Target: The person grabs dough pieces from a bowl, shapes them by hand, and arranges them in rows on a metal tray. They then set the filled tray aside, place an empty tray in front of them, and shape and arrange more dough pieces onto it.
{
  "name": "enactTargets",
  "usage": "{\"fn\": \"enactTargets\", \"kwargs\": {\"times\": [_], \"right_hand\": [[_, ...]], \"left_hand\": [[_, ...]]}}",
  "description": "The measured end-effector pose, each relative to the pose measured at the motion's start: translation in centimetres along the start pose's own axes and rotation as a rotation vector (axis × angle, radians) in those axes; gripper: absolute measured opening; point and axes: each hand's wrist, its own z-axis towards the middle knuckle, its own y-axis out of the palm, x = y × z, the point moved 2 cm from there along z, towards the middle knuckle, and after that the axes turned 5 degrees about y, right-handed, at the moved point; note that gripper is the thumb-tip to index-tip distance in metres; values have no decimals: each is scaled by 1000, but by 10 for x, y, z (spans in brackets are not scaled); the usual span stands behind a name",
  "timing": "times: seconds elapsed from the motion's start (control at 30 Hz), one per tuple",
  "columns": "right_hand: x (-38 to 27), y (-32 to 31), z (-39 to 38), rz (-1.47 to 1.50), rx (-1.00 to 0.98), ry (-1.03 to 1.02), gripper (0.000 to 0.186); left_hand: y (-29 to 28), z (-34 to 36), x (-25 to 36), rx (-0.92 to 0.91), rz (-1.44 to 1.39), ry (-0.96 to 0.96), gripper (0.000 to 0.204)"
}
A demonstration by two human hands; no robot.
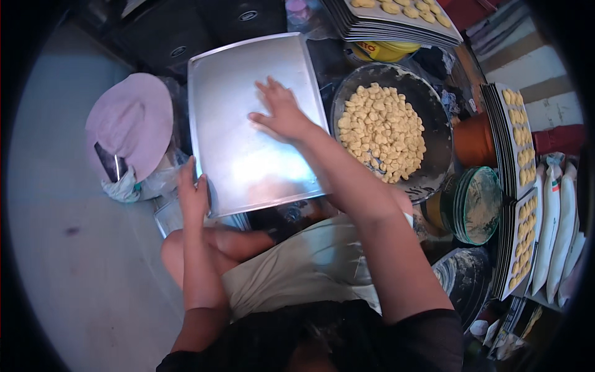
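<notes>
A bare silver baking tray [248,149] lies tilted a little in front of me, above my lap. At its near left edge, my left hand [193,193] grips the rim, with part of the fingers hidden. My right hand [280,113] is over the tray's shiny surface, its fingers spread and slightly blurred; whether the palm touches the metal I cannot tell. Just right of the tray stands a wide dark basin [437,124] that holds a heap of small pale-yellow dough pieces [381,127].
Stacked trays with shaped dough pieces stand at the top [403,34] and along the right [509,139]. Nearby are green-rimmed round sieves [480,204], an orange-brown container [474,141] and white sacks [561,217]. On the left, a pink hat [133,118] lies beside a phone [110,162] and plastic bags.
</notes>
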Motion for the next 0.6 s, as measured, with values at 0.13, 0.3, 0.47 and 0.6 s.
{"fn": "enactTargets", "kwargs": {"times": [0.13, 0.3, 0.47, 0.6], "right_hand": [[127, -113, -37, -182, 476, -83, 73], [340, -169, -131, -306, -14, 884, 123], [429, -142, -149, -157, -59, 1126, 152], [431, -120, -120, -292, -150, 1169, 152]], "left_hand": [[29, 60, 138, -22, -47, 336, 38], [171, 136, 261, -876, -266, 839, 40], [354, 198, 302, -1321, 352, 568, 70], [471, 198, 274, -1282, 335, 451, 111]]}}
